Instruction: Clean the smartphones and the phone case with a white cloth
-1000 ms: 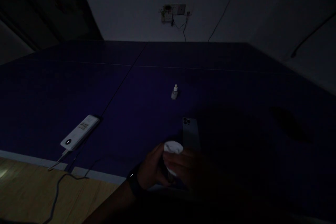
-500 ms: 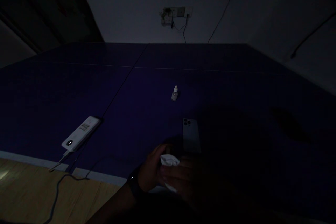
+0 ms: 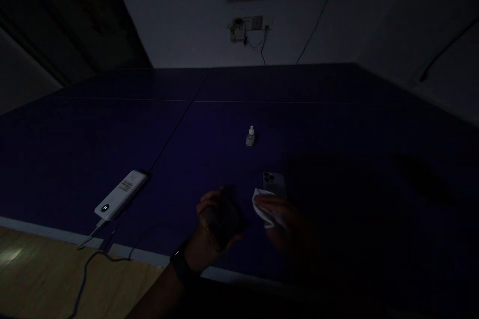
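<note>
My left hand (image 3: 205, 239), with a dark watch on its wrist, grips a dark phone (image 3: 224, 222) whose edge shows a thin gold line. Tilted in the palm, the phone is too dim for detail. Folded in the fingers of my right hand (image 3: 286, 214) is a white cloth (image 3: 266, 214), held to the right of that phone and apart from it. Partly behind the cloth, a second phone (image 3: 275, 182) lies on the table, lenses up. Beyond it stands a small dropper bottle (image 3: 250, 138) with a white top.
The dark blue table (image 3: 209, 149) has a seam and a thin line across it. At the left lies a white power bank (image 3: 121, 194) with a cable (image 3: 86, 271) trailing past the edge. Wall sockets (image 3: 249, 25) with plugs are at the back.
My hands have come apart: the right hand has lifted the white cloth away to the right, over the lying phone. The phone in my left hand is now uncovered.
</note>
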{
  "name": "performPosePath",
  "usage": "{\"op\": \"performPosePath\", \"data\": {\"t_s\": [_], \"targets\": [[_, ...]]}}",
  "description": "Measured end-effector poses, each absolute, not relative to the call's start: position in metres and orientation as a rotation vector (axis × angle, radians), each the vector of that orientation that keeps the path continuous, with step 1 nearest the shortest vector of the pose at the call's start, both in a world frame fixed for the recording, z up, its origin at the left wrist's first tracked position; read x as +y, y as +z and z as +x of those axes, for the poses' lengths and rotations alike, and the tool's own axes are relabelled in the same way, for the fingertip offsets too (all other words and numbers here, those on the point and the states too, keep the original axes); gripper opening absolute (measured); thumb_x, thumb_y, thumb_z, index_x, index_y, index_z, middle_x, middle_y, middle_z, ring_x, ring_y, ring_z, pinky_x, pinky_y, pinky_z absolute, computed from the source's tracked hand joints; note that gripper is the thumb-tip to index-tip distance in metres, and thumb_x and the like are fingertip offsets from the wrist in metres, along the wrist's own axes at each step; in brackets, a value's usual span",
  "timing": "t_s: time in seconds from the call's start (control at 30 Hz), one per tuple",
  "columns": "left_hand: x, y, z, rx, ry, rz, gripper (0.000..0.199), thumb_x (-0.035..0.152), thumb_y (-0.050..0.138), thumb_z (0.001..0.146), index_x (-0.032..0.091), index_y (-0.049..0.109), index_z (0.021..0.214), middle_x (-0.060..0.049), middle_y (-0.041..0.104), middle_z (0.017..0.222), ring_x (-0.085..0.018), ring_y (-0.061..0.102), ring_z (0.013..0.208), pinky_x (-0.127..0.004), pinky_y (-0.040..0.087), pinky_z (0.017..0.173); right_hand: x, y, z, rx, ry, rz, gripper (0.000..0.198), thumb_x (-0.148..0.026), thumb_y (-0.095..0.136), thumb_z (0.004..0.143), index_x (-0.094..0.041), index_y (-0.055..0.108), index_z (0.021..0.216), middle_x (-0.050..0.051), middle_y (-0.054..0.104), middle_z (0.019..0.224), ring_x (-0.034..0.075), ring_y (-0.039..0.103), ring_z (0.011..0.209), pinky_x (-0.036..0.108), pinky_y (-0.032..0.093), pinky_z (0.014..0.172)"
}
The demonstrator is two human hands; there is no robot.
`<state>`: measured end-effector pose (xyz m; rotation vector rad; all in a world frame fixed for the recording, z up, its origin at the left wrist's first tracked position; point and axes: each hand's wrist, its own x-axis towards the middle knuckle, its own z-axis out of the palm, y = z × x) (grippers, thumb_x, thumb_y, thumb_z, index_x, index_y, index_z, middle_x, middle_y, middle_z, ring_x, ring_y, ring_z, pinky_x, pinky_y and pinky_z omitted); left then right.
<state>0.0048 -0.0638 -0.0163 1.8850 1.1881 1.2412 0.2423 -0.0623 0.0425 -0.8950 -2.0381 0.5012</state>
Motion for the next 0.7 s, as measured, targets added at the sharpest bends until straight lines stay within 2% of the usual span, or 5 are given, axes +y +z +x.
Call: {"op": "performPosePath", "data": {"t_s": [0.13,0.3,0.4,0.5,0.7], "targets": [[-0.068,-0.009,-0.016,1.327,1.248,1.658,0.073,0.05,0.081,0.079,0.025,0.038,0.133,-0.015,0.039,0.144,-0.037,0.038,0.143,-0.059,0.038,0.114,-0.06,0.015,0.223,-1.73,0.678,-1.174,0.027,-0.023,0.055,0.095,-0.022,0.057,0.122,0.011,0.068,0.121,0.023,0.07,0.109,0.035,0.061,0.089],[-0.08,-0.002,-0.042,1.323,1.15,1.465,0.1,0.052,0.078,0.081,0.033,0.008,0.15,-0.013,0.049,0.141,-0.03,0.059,0.124,-0.051,0.054,0.099,-0.063,-0.005,0.205,-1.809,0.656,-1.107,0.019,-0.018,0.052,0.096,-0.022,0.063,0.111,0.01,0.069,0.113,0.022,0.069,0.108,0.036,0.059,0.092],[-0.079,0.001,-0.06,1.467,1.068,1.659,0.093,0.06,0.08,0.074,0.031,0.028,0.144,-0.011,0.056,0.132,-0.035,0.059,0.12,-0.057,0.051,0.1,-0.06,-0.006,0.198,-1.884,0.631,-1.098,0.021,-0.016,0.049,0.097,-0.021,0.065,0.109,0.009,0.07,0.109,0.021,0.07,0.104,0.035,0.06,0.09],[-0.075,0.005,-0.079,1.787,0.772,2.014,0.098,0.066,0.089,0.055,0.025,0.048,0.134,-0.013,0.056,0.128,-0.044,0.052,0.122,-0.069,0.039,0.105,-0.056,-0.006,0.192,-1.972,0.567,-1.075,0.023,-0.015,0.05,0.096,-0.022,0.068,0.109,0.009,0.071,0.109,0.022,0.07,0.103,0.039,0.06,0.09],[-0.077,0.001,-0.104,1.873,0.473,2.216,0.104,0.059,0.083,0.068,0.02,0.035,0.152,-0.019,0.049,0.141,-0.043,0.047,0.13,-0.062,0.041,0.105,-0.052,-0.012,0.188,-2.112,0.446,-1.069,0.024,-0.012,0.051,0.096,-0.022,0.068,0.109,0.008,0.073,0.108,0.024,0.07,0.102,0.044,0.06,0.088]]}}
